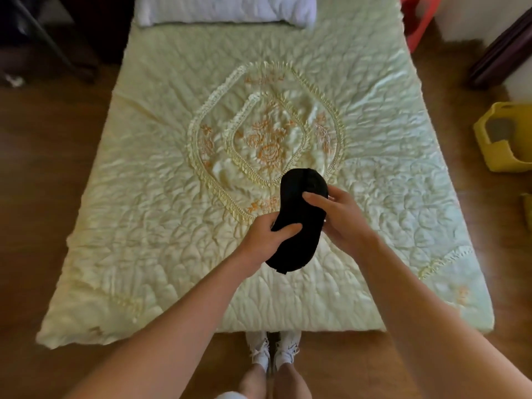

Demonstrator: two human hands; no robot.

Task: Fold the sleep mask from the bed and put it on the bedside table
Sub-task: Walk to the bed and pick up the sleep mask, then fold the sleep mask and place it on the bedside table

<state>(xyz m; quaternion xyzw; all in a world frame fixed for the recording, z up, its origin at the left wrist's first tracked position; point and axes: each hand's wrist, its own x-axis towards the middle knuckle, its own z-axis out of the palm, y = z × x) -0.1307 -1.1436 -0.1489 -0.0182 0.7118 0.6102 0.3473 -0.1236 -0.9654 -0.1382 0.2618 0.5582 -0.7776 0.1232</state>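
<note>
A black sleep mask is held in the air above the near half of the bed, which has a pale green quilted cover. My left hand grips the mask's lower part, thumb lying across its front. My right hand holds the upper right edge, fingers on the front. The mask stands roughly on end, tilted, its far end rounded. Its strap is not visible. No bedside table is clearly seen.
A white pillow lies at the head of the bed. Dark furniture stands at the far left, a red plastic stool at the far right, a yellow container on the wooden floor to the right.
</note>
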